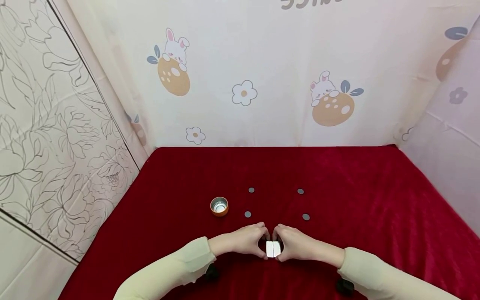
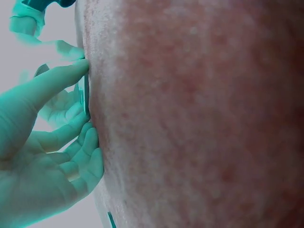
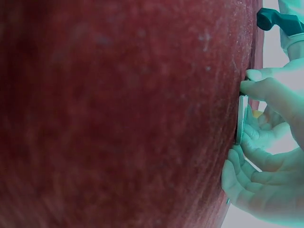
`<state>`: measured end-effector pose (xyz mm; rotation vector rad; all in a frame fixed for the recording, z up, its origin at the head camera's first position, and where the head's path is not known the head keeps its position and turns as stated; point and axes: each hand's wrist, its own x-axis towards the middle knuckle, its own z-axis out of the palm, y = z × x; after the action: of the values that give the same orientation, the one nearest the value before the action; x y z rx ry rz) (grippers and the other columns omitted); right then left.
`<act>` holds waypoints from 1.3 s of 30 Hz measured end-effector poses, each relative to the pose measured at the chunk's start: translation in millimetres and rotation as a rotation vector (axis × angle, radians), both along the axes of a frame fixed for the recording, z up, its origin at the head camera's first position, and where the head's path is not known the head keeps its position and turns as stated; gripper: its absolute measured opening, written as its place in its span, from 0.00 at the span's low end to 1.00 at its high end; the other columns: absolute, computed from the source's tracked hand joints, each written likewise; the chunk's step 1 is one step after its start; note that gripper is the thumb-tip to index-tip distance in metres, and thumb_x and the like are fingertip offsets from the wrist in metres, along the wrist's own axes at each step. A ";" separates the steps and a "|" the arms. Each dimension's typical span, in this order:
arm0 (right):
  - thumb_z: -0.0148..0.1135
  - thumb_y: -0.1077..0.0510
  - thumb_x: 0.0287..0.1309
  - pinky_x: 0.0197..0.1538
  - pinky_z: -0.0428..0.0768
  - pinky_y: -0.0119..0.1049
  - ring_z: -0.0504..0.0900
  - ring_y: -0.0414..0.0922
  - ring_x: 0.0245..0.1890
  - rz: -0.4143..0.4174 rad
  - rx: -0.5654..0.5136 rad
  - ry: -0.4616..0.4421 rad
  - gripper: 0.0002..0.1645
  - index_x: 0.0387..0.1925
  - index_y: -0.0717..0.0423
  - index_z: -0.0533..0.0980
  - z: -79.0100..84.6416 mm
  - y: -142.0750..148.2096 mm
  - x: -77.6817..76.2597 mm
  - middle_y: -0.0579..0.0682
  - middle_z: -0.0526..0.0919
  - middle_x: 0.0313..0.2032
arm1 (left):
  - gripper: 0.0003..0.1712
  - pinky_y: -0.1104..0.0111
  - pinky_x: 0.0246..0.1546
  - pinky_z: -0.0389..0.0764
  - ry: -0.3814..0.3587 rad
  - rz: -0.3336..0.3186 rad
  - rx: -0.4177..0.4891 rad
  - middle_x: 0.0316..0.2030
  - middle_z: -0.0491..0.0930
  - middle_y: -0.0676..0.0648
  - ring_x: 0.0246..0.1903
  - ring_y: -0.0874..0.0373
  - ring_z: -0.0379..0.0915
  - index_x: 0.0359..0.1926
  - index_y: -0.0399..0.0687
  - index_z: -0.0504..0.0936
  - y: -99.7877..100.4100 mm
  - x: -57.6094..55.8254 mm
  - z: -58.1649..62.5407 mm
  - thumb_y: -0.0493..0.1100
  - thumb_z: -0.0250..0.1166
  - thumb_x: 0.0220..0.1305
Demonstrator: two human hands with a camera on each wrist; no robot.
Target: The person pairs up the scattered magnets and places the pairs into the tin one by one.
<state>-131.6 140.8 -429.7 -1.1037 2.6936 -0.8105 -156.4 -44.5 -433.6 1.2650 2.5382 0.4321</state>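
In the head view, a small bright silver-white flat piece (image 1: 270, 249) with a dark seam down its middle lies at the near middle of the red cloth. My left hand (image 1: 245, 240) curls round its left half, thumb at the near edge and fingers at the far edge. From the other side my right hand (image 1: 300, 245) grips the right half the same way. Both wrist views show the piece edge-on as a thin strip (image 3: 242, 118) between thumb and fingers, close against the cloth. Whether it is one hinged piece or two side by side, I cannot tell.
Several flat grey discs, one of them a near-left disc (image 1: 248, 214), lie spread out beyond the hands. To their left stands an open round orange tin (image 1: 219, 207) with a shiny inside. Patterned curtains (image 1: 243, 54) enclose the red-covered table (image 1: 180, 175).
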 end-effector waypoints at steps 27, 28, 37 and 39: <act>0.57 0.70 0.49 0.30 0.78 0.33 0.79 0.44 0.24 -0.107 -0.363 -0.596 0.09 0.35 0.71 0.75 2.9 -0.5 -6.7 0.56 0.80 0.29 | 0.15 0.75 0.37 0.73 -0.072 0.111 0.282 0.38 0.74 0.52 0.37 0.62 0.71 0.44 0.44 0.76 -54.2 -9.1 15.4 0.43 0.62 0.55; 0.57 0.70 0.49 0.30 0.78 0.34 0.79 0.45 0.25 -0.123 -0.373 -0.616 0.10 0.36 0.71 0.75 3.5 -1.0 -7.2 0.56 0.80 0.29 | 0.15 0.74 0.38 0.73 -0.064 0.123 0.296 0.38 0.74 0.52 0.38 0.61 0.72 0.44 0.43 0.76 -57.1 -9.6 16.0 0.43 0.63 0.55; 0.59 0.65 0.50 0.34 0.79 0.39 0.79 0.45 0.28 -0.238 -0.472 -0.705 0.13 0.38 0.72 0.75 13.7 -8.3 -14.1 0.52 0.78 0.27 | 0.16 0.64 0.43 0.73 -0.020 0.226 0.451 0.41 0.75 0.47 0.42 0.55 0.72 0.46 0.40 0.75 -84.2 -14.2 20.5 0.39 0.62 0.55; 0.59 0.65 0.50 0.34 0.79 0.40 0.79 0.45 0.28 -0.250 -0.492 -0.709 0.14 0.39 0.72 0.75 16.9 -11.0 -16.6 0.52 0.79 0.27 | 0.16 0.62 0.43 0.74 -0.010 0.248 0.487 0.41 0.75 0.46 0.43 0.53 0.72 0.46 0.39 0.75 -89.8 -16.1 20.4 0.37 0.62 0.55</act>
<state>-148.2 129.8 -412.9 -0.3926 2.0838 -1.6015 -172.5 -134.3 -413.2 1.0767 2.6848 1.1631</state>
